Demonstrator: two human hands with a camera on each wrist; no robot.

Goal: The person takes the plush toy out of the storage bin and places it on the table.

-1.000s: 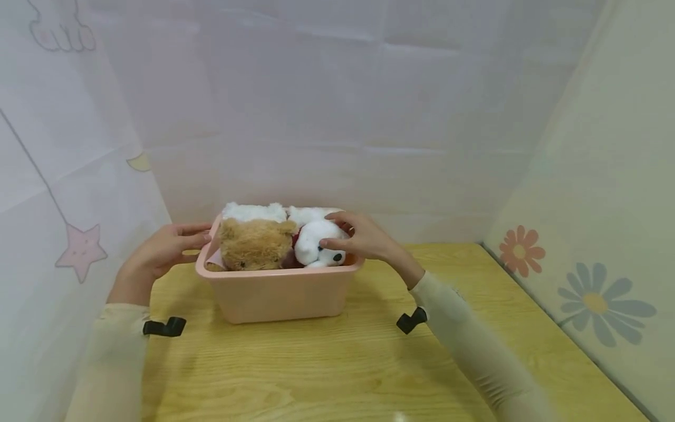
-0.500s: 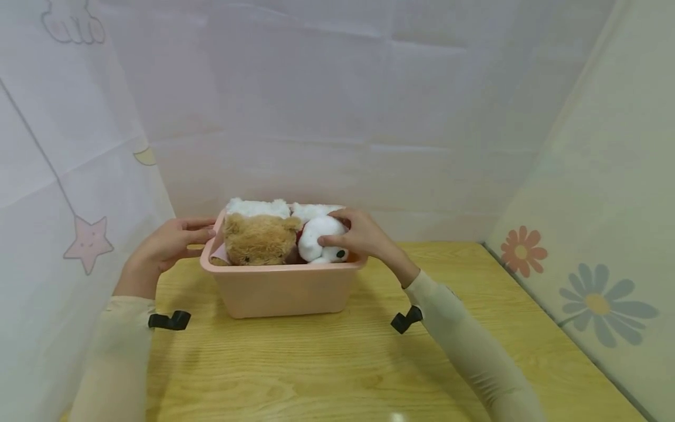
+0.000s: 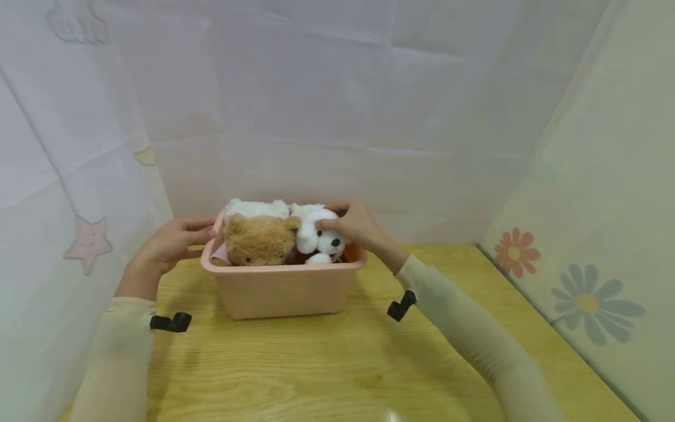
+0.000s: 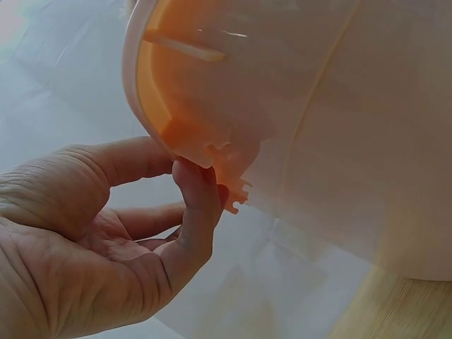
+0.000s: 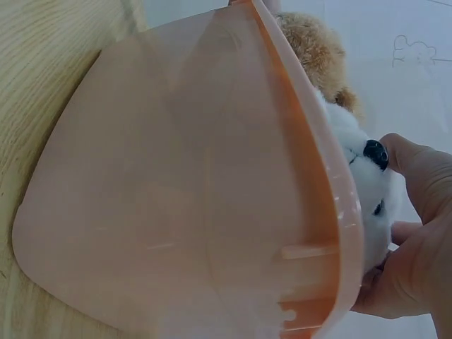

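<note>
Bin: the pink plastic bin is sitting on the wooden table, near the back wall.
Toys: a brown teddy bear and a white plush dog are lying side by side inside the bin, with more white plush behind them.
Left hand: the left hand is curling its fingers and thumb around the bin's left rim.
Right hand: the right hand is gripping the white plush dog's head, thumb on top; how far the fingers wrap behind is probably hidden.
</note>
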